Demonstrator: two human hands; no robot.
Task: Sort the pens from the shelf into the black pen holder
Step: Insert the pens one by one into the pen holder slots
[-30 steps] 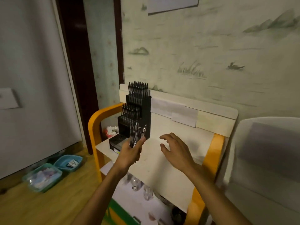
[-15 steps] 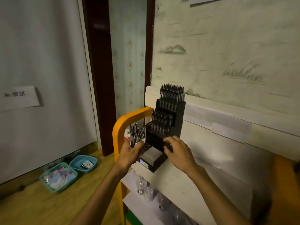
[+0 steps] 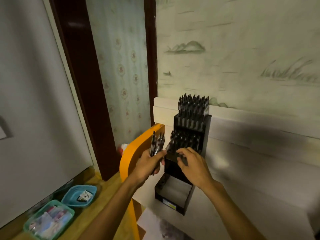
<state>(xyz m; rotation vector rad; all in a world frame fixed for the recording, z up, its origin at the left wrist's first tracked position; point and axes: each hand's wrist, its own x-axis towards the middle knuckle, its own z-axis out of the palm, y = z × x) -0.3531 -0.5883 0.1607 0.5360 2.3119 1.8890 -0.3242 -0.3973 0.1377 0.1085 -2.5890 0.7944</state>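
Note:
A black tiered pen holder (image 3: pixel 207 134) stands at the left end of a white shelf (image 3: pixel 251 179) with an orange frame (image 3: pixel 129 153). Its two upper tiers are packed with dark pens (image 3: pixel 193 108); the lowest tier (image 3: pixel 173 193) shows a bare pale floor. My left hand (image 3: pixel 147 165) grips a bundle of several pens (image 3: pixel 156 143) upright, just left of the holder. One pen (image 3: pixel 170 144) leans out of the bundle toward the second tier. My right hand (image 3: pixel 194 164) hovers over the third tier, fingers loosely curled, nothing visible between them.
Two small baskets sit on the wooden floor at lower left, a blue one (image 3: pixel 69 201) and a green one (image 3: pixel 27 227), both with small items. A dark door frame (image 3: pixel 86 101) rises left of the shelf. A lower shelf level (image 3: pixel 152 222) holds paper.
My view has moved closer and leftward onto the holder. The right hand left the shelf top for the holder's tiers. The left hand brought its pen bundle up beside the second tier.

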